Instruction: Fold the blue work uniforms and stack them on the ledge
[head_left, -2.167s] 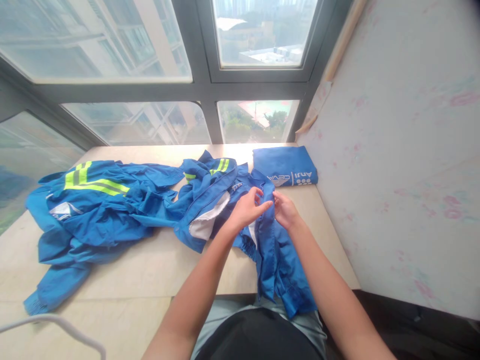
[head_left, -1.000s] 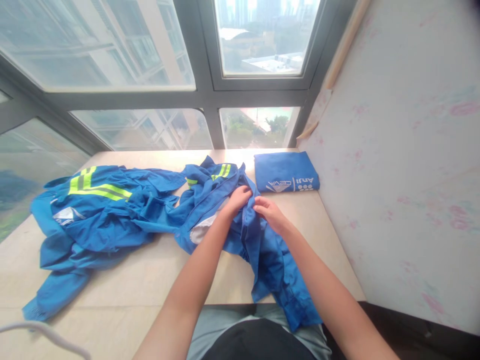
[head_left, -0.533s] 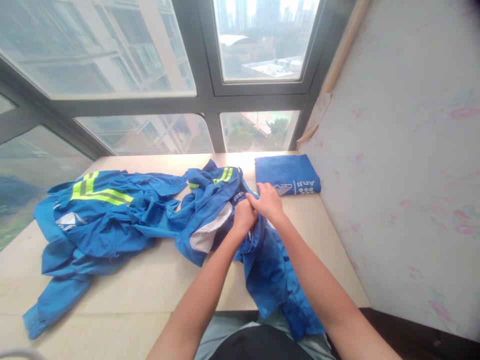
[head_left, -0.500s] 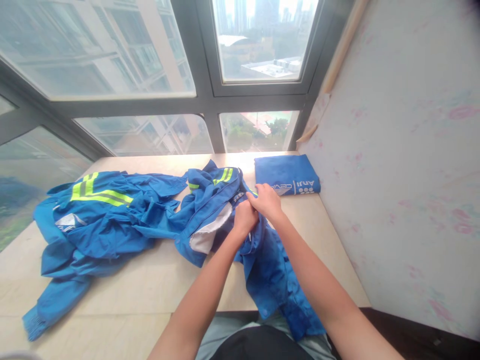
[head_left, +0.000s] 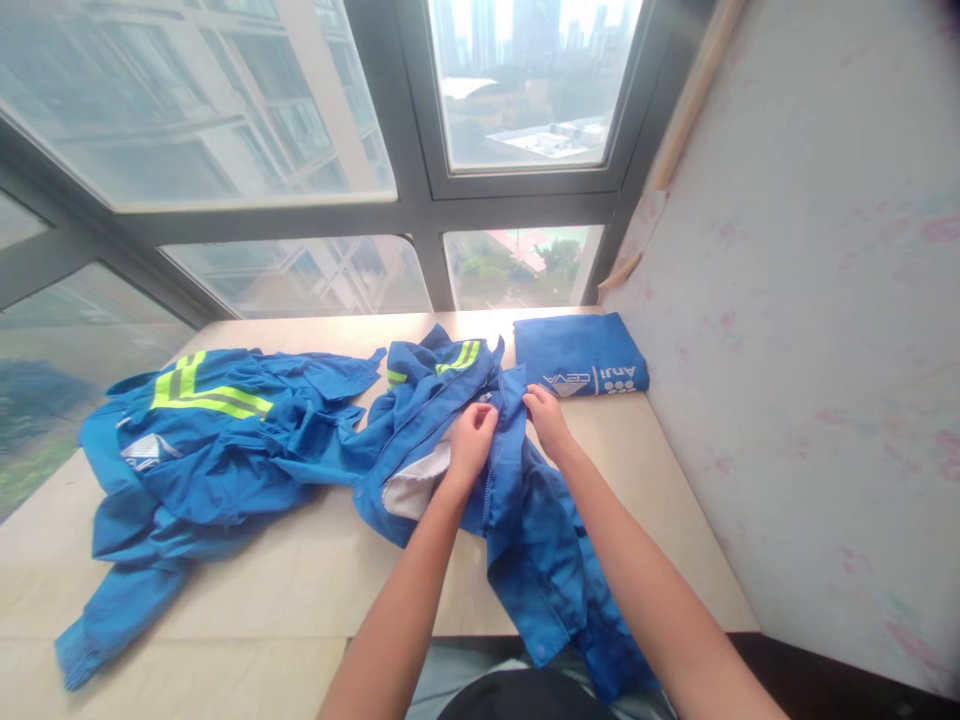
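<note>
And here's the blue fabric jacket with yellow-green striped panels (head_left: 514,470), open on the pale wooden tabletop (head_left: 300,590), draping over the near edge. The right hand's (head_left: 547,420) fingers pinch its front edge; the left hand (head_left: 471,445) curls at the opening, finger grip unclear. Leftward, a crumpled second blue striped jacket (head_left: 225,470); far right, a folded blue cloth with white lettering (head_left: 566,345).

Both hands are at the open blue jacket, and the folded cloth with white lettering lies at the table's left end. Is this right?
The end is wrong: the head view shows the folded cloth at the right end of the table, near the wall. The rest holds.
</note>
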